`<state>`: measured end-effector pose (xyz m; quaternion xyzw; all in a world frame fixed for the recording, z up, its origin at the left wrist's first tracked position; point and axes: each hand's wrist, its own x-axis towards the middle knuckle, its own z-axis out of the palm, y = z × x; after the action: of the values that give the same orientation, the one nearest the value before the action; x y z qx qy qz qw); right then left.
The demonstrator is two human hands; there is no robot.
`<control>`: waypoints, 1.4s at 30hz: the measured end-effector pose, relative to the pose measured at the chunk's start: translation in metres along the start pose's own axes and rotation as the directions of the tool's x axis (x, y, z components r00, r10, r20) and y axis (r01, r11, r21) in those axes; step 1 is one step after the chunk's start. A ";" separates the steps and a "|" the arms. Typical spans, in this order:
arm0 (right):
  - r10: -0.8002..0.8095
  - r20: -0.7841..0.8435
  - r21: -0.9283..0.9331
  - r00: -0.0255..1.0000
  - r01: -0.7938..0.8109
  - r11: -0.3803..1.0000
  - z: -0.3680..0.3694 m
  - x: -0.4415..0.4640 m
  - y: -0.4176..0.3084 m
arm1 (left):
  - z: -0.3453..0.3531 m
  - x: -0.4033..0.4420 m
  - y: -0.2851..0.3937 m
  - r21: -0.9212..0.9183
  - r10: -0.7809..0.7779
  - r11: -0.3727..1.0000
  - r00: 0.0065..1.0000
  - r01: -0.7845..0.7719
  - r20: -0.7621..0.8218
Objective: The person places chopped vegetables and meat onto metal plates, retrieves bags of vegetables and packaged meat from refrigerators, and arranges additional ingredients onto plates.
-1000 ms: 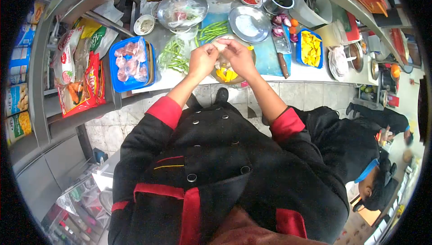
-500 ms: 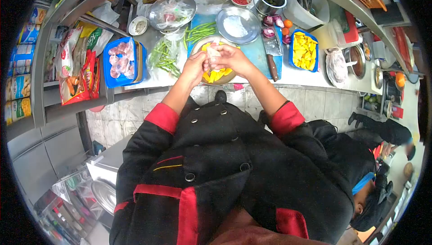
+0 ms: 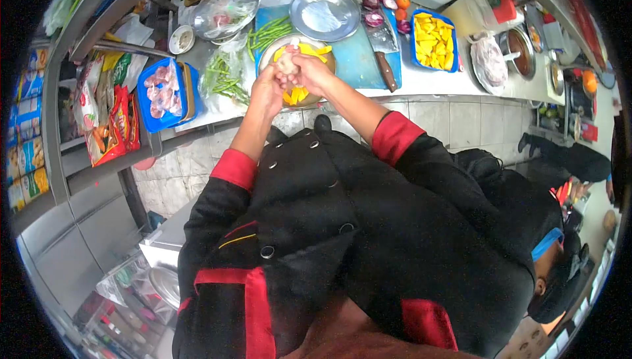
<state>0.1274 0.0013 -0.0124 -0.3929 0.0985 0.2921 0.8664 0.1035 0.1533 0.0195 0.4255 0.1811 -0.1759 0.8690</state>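
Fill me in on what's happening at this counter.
The person's left hand and right hand hold a small pale lump between them, above a round dish with yellow pieces in it. What the lump is, I can't tell. A knife lies unheld on the blue board, right of the dish; green beans lie to its left.

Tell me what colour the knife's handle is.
The knife's handle is brown; the head view shows it best.
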 end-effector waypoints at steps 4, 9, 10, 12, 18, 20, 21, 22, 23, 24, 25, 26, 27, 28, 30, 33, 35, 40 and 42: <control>0.091 0.076 0.237 0.993 -0.107 0.966 -0.018 0.012 -0.001 | 0.005 -0.006 0.012 -0.093 -0.049 0.995 0.997 0.044 -0.053; 0.138 -0.009 0.226 0.990 -0.133 0.965 -0.026 0.011 0.007 | 0.005 -0.010 0.005 -0.092 -0.035 0.995 0.999 0.035 0.009; 0.139 -0.008 0.226 0.990 -0.133 0.965 -0.020 0.003 -0.005 | 0.001 -0.010 0.007 -0.011 0.011 1.000 1.000 -0.011 0.016; 0.218 -0.102 -0.023 0.971 -0.222 0.975 0.000 -0.026 -0.044 | -0.007 -0.010 0.014 0.067 0.063 0.996 0.998 -0.064 0.018; 0.133 0.055 -0.225 0.990 -0.118 0.967 0.003 -0.027 -0.043 | -0.016 -0.002 0.019 0.274 0.031 0.958 0.979 -0.087 0.201; 0.091 0.209 -0.025 0.974 -0.087 0.996 -0.017 -0.015 -0.031 | -0.007 -0.008 0.028 0.115 0.041 0.991 0.983 -0.062 0.178; 0.093 0.211 -0.026 0.973 -0.090 0.996 -0.028 -0.011 -0.024 | -0.005 -0.012 0.031 -0.049 0.042 0.998 0.987 -0.035 0.152; 0.113 0.171 0.013 0.979 -0.117 0.993 -0.036 -0.008 -0.019 | -0.007 -0.012 0.032 -0.051 0.045 0.998 0.988 -0.038 0.149; 0.136 0.132 0.053 0.982 -0.144 0.988 -0.044 -0.005 -0.015 | -0.010 -0.014 0.035 -0.068 0.050 0.997 0.990 -0.042 0.129; 0.141 0.138 0.051 0.980 -0.149 0.988 -0.037 -0.011 -0.022 | -0.013 -0.014 0.037 -0.084 0.057 0.995 0.992 -0.048 0.109; 0.139 0.117 -0.058 0.983 -0.133 0.989 -0.019 -0.027 -0.036 | -0.014 -0.016 0.039 -0.084 0.060 0.995 0.993 -0.051 0.103; 0.133 0.096 -0.166 0.986 -0.116 0.979 -0.005 -0.037 -0.047 | -0.013 -0.017 0.041 -0.020 0.050 0.999 0.992 -0.048 0.119; 0.133 0.097 -0.167 0.986 -0.116 0.979 0.003 -0.039 -0.051 | -0.012 -0.017 0.042 0.044 0.040 0.998 0.990 -0.046 0.138; 0.138 0.081 -0.224 0.987 -0.117 0.967 0.011 -0.039 -0.054 | -0.012 -0.014 0.041 0.044 0.041 0.998 0.989 -0.047 0.139; 0.139 0.063 -0.281 0.988 -0.116 0.953 0.013 -0.033 -0.050 | -0.012 -0.008 0.036 0.079 0.015 0.997 0.989 -0.027 0.145; 0.015 0.078 -0.243 0.997 0.004 0.970 0.002 -0.018 -0.036 | -0.003 -0.007 0.035 -0.030 0.009 1.000 0.995 -0.006 0.098; 0.039 0.132 -0.015 0.990 -0.037 0.999 -0.005 -0.018 -0.040 | -0.006 -0.004 0.035 -0.137 -0.016 0.990 0.998 0.023 0.055; 0.028 0.058 0.004 0.998 -0.029 1.000 -0.008 -0.035 -0.059 | -0.044 -0.001 0.054 -0.259 0.011 0.965 0.986 0.032 0.165; -0.204 -0.132 -0.889 0.970 -0.024 0.457 0.018 -0.053 -0.073 | -0.042 -0.009 0.073 -0.214 0.018 0.977 0.992 0.009 0.125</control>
<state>0.1263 -0.0459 0.0662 -0.8190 0.0067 0.2090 0.5343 0.1223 0.2305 0.0487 0.3180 0.1428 -0.1797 0.9199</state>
